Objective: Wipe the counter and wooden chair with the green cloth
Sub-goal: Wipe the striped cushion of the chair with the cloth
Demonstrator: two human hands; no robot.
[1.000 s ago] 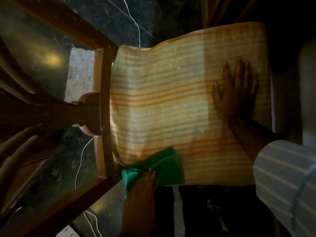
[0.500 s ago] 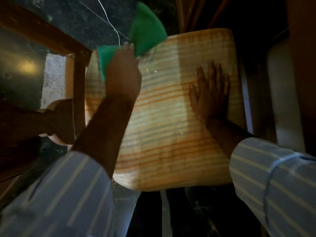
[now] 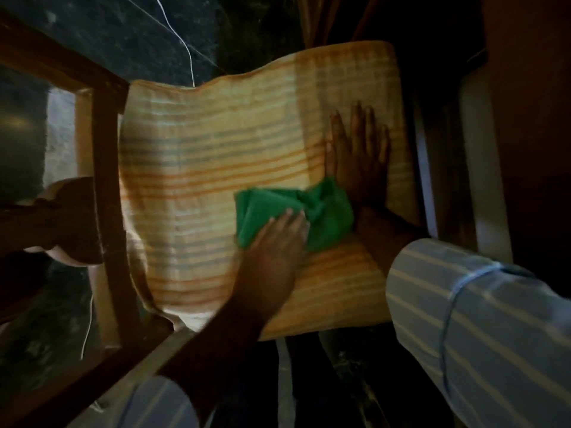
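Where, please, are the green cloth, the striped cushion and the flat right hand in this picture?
green cloth [image 3: 324, 208]: head view, on its bunched middle.
striped cushion [image 3: 200, 168]: head view, on its bare left half.
right hand [image 3: 360, 156]: head view, on the back of the hand.

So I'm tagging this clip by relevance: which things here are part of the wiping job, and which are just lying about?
Part of the job:
- green cloth, under the left hand
- striped cushion, being wiped
- wooden chair frame
- right hand, flat on the cushion

Lying about:
- white cable on the dark floor
- white cable under the frame
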